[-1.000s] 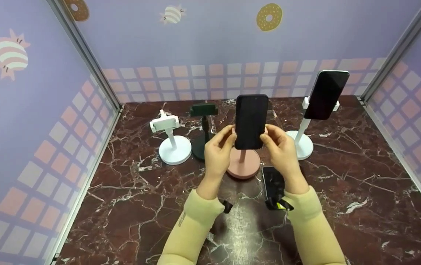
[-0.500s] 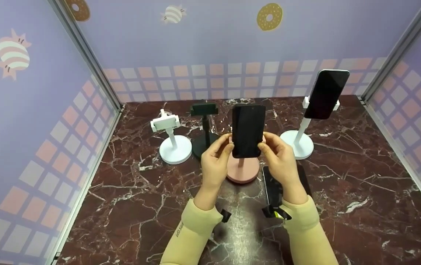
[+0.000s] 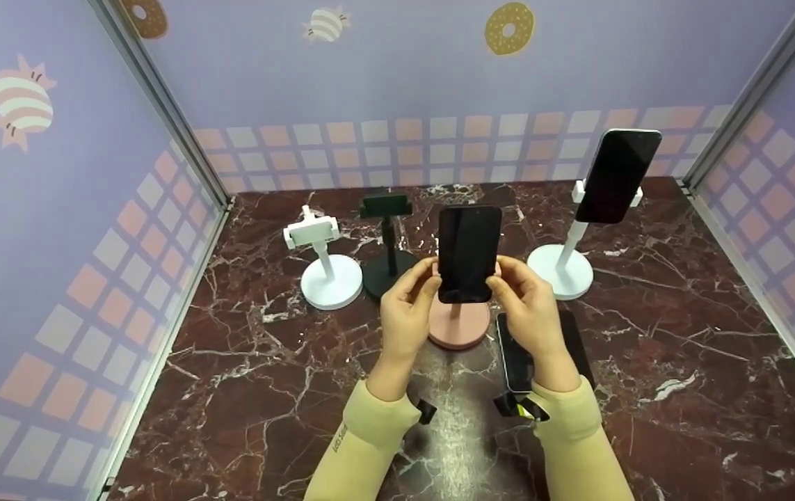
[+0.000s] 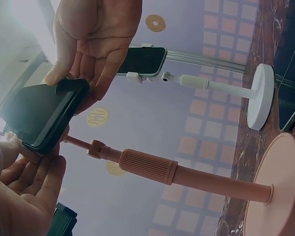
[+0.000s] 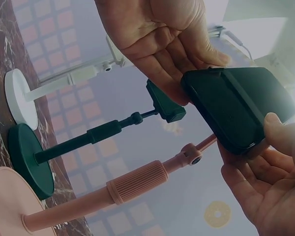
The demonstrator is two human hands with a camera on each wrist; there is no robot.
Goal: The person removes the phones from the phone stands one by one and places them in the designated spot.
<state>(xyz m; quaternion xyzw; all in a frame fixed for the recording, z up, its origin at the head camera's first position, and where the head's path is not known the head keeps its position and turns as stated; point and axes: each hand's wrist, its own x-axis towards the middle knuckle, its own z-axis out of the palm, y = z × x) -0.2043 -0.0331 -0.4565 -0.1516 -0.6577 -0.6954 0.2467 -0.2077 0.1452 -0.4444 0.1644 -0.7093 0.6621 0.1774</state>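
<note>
A black phone stands nearly upright at the head of a pink phone stand, its screen facing me. My left hand grips its left edge low down, thumb on the front and fingers behind. On the opposite edge my right hand grips in the same way. Small pink parts of the stand's holder show beside the fingers; the rest is hidden behind the phone. In the left wrist view the stand's ribbed pole runs up to the back of the phone.
Left of the hands stand a white phone stand and a dark green one. At the right another white stand bears a phone. Dark flat devices lie by my right forearm on the marbled table.
Both hands and the phone have come down and slightly left. The pink stand's base has shifted a little towards me. The other stands have not moved.
</note>
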